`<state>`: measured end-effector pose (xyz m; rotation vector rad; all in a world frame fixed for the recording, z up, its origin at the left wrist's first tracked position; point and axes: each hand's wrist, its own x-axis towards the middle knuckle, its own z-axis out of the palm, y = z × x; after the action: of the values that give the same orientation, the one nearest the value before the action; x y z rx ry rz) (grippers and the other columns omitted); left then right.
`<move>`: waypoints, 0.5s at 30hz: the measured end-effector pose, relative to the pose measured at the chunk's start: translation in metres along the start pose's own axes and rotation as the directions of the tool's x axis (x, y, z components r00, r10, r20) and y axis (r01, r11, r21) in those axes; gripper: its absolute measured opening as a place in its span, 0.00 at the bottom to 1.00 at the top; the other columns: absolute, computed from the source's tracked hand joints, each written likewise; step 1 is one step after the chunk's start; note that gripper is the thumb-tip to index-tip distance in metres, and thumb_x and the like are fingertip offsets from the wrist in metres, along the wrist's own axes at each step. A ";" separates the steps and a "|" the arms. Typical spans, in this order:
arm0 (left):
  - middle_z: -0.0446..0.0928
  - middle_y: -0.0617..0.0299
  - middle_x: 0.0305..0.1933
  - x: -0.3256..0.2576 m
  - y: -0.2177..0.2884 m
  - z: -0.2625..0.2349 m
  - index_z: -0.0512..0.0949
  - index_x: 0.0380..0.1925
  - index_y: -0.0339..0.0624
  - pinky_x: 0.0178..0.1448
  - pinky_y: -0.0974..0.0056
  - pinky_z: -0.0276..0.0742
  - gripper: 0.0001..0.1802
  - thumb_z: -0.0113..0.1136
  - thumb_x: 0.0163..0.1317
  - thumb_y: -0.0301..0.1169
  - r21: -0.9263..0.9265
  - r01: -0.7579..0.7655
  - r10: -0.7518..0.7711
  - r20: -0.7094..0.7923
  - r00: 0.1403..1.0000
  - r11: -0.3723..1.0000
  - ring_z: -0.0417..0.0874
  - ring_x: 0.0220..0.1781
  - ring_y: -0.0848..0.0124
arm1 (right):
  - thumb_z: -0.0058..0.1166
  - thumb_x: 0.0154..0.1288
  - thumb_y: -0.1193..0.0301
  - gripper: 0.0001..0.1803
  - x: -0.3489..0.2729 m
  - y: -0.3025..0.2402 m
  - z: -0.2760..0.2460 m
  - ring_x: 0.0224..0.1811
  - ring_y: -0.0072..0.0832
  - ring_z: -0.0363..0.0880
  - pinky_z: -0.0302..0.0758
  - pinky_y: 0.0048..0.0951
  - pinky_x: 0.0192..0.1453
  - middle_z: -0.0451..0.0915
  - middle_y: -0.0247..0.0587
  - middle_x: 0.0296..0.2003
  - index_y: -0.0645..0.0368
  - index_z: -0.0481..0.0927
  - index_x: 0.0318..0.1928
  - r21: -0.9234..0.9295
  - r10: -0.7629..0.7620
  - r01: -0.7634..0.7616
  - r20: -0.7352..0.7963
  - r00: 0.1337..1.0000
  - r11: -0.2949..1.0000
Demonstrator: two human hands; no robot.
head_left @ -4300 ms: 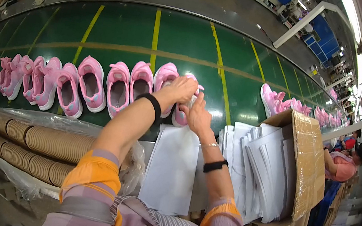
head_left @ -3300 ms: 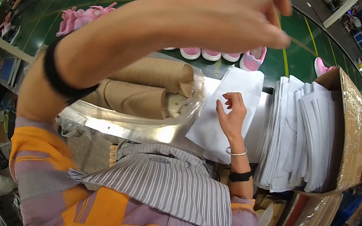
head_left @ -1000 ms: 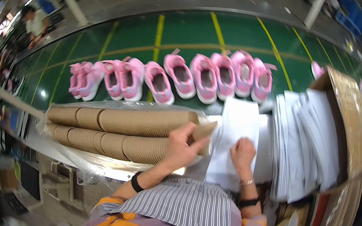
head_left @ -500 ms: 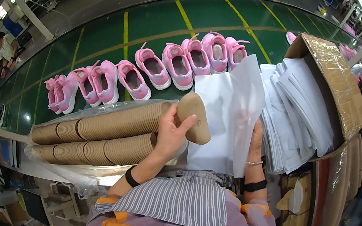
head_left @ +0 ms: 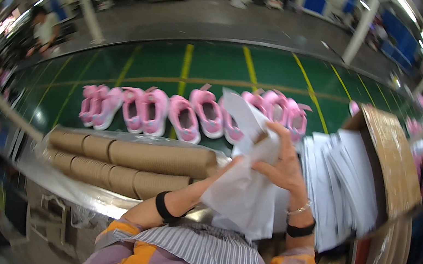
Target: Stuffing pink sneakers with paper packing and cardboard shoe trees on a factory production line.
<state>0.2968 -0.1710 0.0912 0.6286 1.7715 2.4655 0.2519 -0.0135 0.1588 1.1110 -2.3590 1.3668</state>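
A white sheet of thin paper (head_left: 243,195) is crumpled and folded between my hands, with one corner sticking up toward the shoes. My right hand (head_left: 285,163) grips the paper from the right, its fingers curled over the upper part and its thumb lower down. Between the folds, a small patch of a tan moulded insert (head_left: 260,138) shows; the paper covers the remainder. My left hand (head_left: 229,163) reaches in from the left and goes behind the paper, so its fingers are mostly hidden. Pink sneakers (head_left: 184,119) stand in a row just beyond.
Two rows of nested tan inserts (head_left: 158,156) lie in clear plastic at the left. At the right, a stack of white paper sheets (head_left: 345,181) leans out of a cardboard box (head_left: 393,155). The green conveyor (head_left: 165,77) with yellow lines runs across behind. Another person (head_left: 45,31) is at far left.
The tan insert, held bare in my left hand before, is now mostly covered by paper. My right hand has lifted the sheet up and over it. The view has tilted up.
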 end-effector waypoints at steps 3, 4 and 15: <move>0.77 0.48 0.45 0.012 -0.007 -0.020 0.69 0.51 0.30 0.48 0.61 0.76 0.27 0.60 0.56 0.37 0.709 0.007 -0.284 0.273 0.919 0.705 0.79 0.50 0.60 | 0.73 0.34 0.70 0.40 0.009 0.014 -0.028 0.58 0.49 0.67 0.63 0.41 0.63 0.71 0.49 0.49 0.58 0.68 0.53 -0.212 -0.042 0.076 0.158 0.987 0.974; 0.78 0.45 0.45 0.014 0.043 -0.007 0.68 0.51 0.30 0.48 0.59 0.76 0.31 0.64 0.54 0.40 0.940 -0.150 -0.493 0.292 0.819 0.307 0.79 0.50 0.55 | 0.73 0.32 0.71 0.40 0.012 0.013 -0.031 0.58 0.51 0.66 0.62 0.42 0.64 0.70 0.51 0.49 0.58 0.68 0.51 -0.289 -0.101 0.115 0.062 0.993 0.950; 0.70 0.56 0.58 0.060 0.066 0.037 0.62 0.61 0.35 0.64 0.63 0.67 0.29 0.57 0.60 0.31 -0.747 -0.032 -0.024 -0.065 0.998 0.664 0.70 0.60 0.68 | 0.60 0.52 0.71 0.35 0.046 -0.055 0.009 0.56 0.39 0.67 0.67 0.40 0.61 0.64 0.47 0.54 0.59 0.60 0.60 -0.102 -0.177 0.203 -0.901 0.396 0.974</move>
<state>0.2679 -0.1442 0.1792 0.4491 0.5831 2.8882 0.2593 -0.0603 0.2139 0.3704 -1.3314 1.3823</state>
